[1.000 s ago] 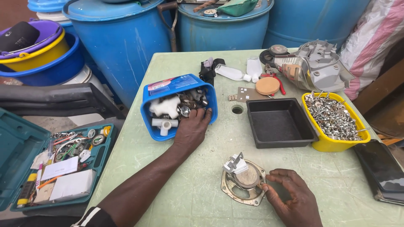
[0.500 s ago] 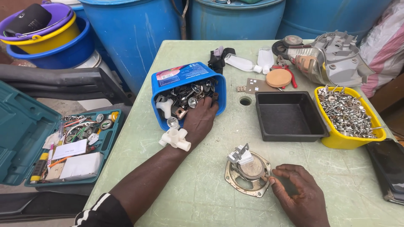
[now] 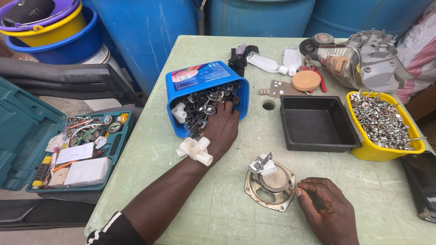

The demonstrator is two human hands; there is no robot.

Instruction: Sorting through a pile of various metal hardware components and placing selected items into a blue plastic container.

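Reaching left hand (image 3: 221, 131) in blue tub (image 3: 200, 79), right hand (image 3: 327, 211) touching round metal part (image 3: 270, 185)

Blue tub (image 3: 200, 77), black tray (image 3: 318, 122), yellow bin (image 3: 386, 152), pale green table (image 3: 218, 204).

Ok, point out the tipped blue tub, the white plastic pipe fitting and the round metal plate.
blue tub (image 3: 200, 76), head view, its upturned labelled side.
white plastic pipe fitting (image 3: 195, 150), head view, its middle junction.
round metal plate (image 3: 274, 183), head view, its centre disc.
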